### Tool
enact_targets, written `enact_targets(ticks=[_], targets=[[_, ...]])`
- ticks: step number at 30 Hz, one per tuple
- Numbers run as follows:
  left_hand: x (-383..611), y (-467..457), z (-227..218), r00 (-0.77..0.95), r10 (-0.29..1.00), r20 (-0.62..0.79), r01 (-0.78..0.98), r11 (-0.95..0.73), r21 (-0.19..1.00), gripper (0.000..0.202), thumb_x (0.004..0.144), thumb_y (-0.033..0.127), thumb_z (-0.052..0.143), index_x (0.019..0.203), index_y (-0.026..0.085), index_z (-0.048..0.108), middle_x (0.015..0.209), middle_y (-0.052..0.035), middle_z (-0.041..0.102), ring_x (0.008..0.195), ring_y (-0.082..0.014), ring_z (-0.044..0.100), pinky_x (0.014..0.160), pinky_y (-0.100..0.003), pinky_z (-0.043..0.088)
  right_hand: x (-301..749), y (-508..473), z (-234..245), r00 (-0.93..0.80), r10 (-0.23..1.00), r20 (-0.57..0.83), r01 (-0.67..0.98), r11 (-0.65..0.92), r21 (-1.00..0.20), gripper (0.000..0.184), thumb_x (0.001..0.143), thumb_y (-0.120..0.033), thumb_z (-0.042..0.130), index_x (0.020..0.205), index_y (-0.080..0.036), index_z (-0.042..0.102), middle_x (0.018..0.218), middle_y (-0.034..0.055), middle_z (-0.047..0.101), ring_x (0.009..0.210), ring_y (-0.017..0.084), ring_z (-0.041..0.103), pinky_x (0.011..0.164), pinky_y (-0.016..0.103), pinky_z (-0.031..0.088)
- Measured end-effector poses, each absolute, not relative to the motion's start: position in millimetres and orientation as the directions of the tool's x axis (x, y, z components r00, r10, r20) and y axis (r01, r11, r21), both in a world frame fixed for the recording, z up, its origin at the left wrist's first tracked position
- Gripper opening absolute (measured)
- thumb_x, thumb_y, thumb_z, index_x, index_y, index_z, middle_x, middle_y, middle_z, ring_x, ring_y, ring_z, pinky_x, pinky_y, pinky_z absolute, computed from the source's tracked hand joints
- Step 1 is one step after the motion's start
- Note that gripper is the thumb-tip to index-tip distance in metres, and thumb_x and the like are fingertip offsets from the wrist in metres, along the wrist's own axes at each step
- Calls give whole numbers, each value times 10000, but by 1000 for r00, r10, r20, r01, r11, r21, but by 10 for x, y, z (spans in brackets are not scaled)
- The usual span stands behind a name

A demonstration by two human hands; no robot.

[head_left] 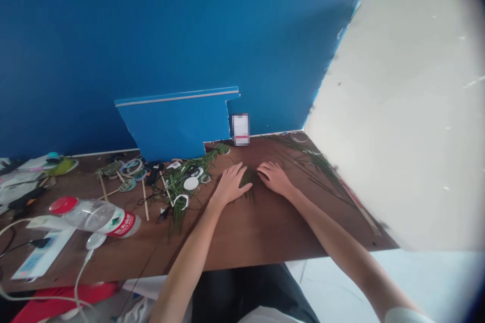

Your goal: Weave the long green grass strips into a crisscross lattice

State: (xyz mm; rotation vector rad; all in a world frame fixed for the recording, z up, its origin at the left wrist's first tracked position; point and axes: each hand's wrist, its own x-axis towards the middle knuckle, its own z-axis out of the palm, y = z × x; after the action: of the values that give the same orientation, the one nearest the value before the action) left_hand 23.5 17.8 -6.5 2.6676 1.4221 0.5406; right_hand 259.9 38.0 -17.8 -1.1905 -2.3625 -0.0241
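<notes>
Both my hands rest on the brown table (pixel 265 232) around a small bundle of green grass blades (pixel 249 177). My left hand (pixel 230 184) lies flat on the left side of the bundle, fingers stretched over it. My right hand (pixel 273 176) presses on the bundle's right side, fingers bent down onto the blades. Whether either hand actually grips the blades I cannot make out.
A pile of green blades with white rings (pixel 185 184) lies left of my hands, woven rings on sticks (pixel 129 171) beyond. A plastic bottle (pixel 96 216) lies on its side at the left, near a power strip (pixel 41 257). More blades (pixel 318 164) spread along the white wall.
</notes>
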Motion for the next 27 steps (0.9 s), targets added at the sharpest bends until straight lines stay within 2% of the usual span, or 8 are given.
enact_targets(ticks=[5, 10, 15, 22, 24, 27], targets=[[-63, 180, -34, 526, 815, 242, 773, -577, 264, 490, 964, 455, 442, 1390, 214, 462, 1494, -117, 427, 1381, -264, 389, 1121, -452, 333, 2597, 305, -95, -543, 731, 414, 700, 666, -259, 238, 979, -342, 478, 1110, -228, 641, 1157, 78, 655, 1067, 229, 553, 932, 394, 376], [-187, 126, -73, 540, 809, 233, 756, -588, 288, 461, 969, 392, 443, 1387, 202, 471, 1495, -103, 438, 1394, -240, 382, 1147, -434, 317, 2561, 260, -38, -624, 700, 347, 654, 711, -257, 334, 954, -432, 511, 1197, -234, 626, 1274, 99, 617, 1166, 247, 532, 991, 440, 361], [-207, 103, -95, 534, 812, 236, 737, -584, 341, 474, 933, 221, 422, 1406, 228, 462, 1493, -74, 448, 1401, -216, 377, 1163, -441, 308, 2560, 267, -37, -670, 685, 287, 642, 728, -240, 424, 918, -496, 547, 1248, -239, 614, 1311, 112, 597, 1203, 264, 516, 1007, 462, 362], [-342, 75, -57, 568, 798, 203, 683, -595, 423, 634, 768, 85, 471, 1381, 243, 481, 1528, -50, 397, 1423, -219, 339, 1186, -434, 272, 2570, 279, -79, -664, 669, 333, 615, 743, -265, 270, 947, -381, 524, 1130, -238, 661, 1255, 104, 623, 1165, 243, 533, 990, 453, 357], [-367, 76, -47, 547, 812, 204, 693, -576, 432, 583, 769, 93, 485, 1329, 251, 526, 1513, -48, 419, 1409, -228, 361, 1173, -442, 291, 2568, 271, -68, -665, 652, 364, 594, 758, -270, 218, 944, -333, 526, 1065, -231, 675, 1239, 97, 630, 1155, 233, 535, 990, 444, 351], [-368, 85, -49, 516, 826, 226, 710, -560, 427, 390, 846, 176, 509, 1220, 248, 594, 1468, -56, 473, 1369, -235, 414, 1145, -443, 326, 2571, 265, -56, -663, 641, 388, 587, 766, -263, 154, 925, -278, 548, 972, -226, 685, 1217, 78, 639, 1136, 222, 539, 990, 438, 341]])
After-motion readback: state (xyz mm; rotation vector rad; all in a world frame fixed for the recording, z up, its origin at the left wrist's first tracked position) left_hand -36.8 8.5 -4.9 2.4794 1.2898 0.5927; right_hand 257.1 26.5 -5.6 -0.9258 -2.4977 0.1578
